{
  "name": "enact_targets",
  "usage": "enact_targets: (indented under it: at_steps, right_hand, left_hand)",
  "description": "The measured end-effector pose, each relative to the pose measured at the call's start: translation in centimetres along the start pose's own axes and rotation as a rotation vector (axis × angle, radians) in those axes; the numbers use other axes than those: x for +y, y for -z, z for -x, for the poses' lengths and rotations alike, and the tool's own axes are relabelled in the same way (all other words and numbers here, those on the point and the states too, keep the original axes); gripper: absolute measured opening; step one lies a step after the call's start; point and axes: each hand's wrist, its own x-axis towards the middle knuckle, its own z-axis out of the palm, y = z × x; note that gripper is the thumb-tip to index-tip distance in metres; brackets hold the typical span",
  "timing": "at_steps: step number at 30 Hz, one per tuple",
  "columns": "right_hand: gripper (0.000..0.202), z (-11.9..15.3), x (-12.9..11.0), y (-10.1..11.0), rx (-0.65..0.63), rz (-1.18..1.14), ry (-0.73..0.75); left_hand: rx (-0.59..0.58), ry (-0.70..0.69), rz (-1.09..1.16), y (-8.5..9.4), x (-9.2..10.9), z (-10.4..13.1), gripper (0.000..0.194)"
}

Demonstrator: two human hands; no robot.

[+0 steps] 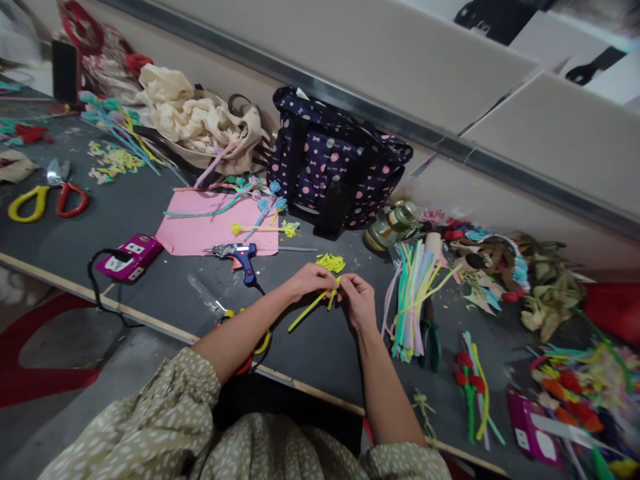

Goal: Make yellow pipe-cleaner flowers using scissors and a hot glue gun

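Observation:
Both hands meet over the dark tabletop, pinching yellow pipe cleaners between their fingertips. My left hand comes in from the left, its fingers closed on the upper part of the long yellow stem. Close against it, my right hand has thumb and fingers shut on the same bent yellow piece. A short yellow end points down between the hands. Just beyond the fingers lies a small pile of yellow clippings. Scissors with yellow and red handles are partly hidden under my left forearm.
A blue glue gun rests by a pink sheet. A magenta power strip and more scissors lie left. Behind stands a patterned bag. At right are a glass jar, pastel pipe cleaners and green-handled pliers.

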Motion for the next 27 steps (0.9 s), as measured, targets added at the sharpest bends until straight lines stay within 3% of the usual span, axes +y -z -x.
enact_targets:
  at_steps: [8,20,27]
  right_hand:
    - [0.025,-0.1,0.0,0.4,0.075,0.049,0.048]
    - [0.028,0.2,0.0,-0.8,0.024,0.061,0.106]
    - [0.027,0.4,0.2,-0.9,0.068,0.123,0.136]
  left_hand:
    - [0.004,0.077,0.125,0.0,0.1,-0.1,0.040]
    - [0.064,0.000,0.239,0.4,-0.2,-0.3,0.036]
    - [0.102,0.007,0.232,0.3,-0.2,-0.4,0.038]
